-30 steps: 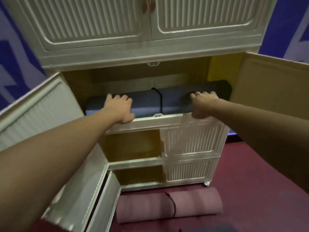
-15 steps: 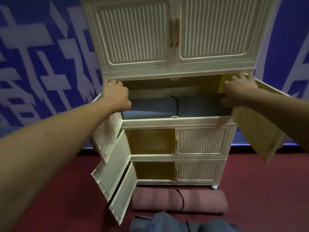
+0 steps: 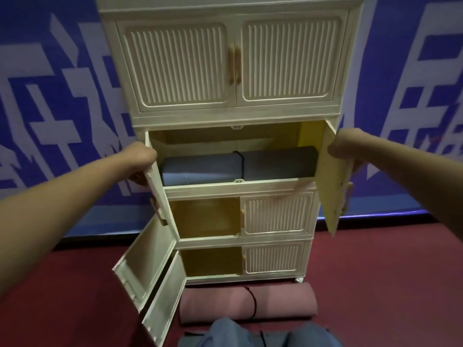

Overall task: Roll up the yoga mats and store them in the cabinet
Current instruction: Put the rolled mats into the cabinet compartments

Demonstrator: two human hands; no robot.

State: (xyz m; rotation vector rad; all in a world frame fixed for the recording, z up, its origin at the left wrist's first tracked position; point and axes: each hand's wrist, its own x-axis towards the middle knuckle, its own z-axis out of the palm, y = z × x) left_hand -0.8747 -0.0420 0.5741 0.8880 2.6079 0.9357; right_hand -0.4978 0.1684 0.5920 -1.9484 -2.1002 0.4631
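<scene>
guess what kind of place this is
Probably a gym or exercise studio's storage corner. A rolled grey yoga mat lies in a cream cabinet, a rolled pink mat waits on the dark red floor, and a large blue printed banner covers the wall.

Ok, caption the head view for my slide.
Both hands, left hand and right hand, grip open cabinet doors; grey mat shelved, pink mat on floor.

Cream ribbed cabinet [image 3: 233,68], grey mat [image 3: 200,169]

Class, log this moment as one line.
left hand: grips left door | right hand: grips right door | grey mat: shelved | pink mat: floor
</scene>
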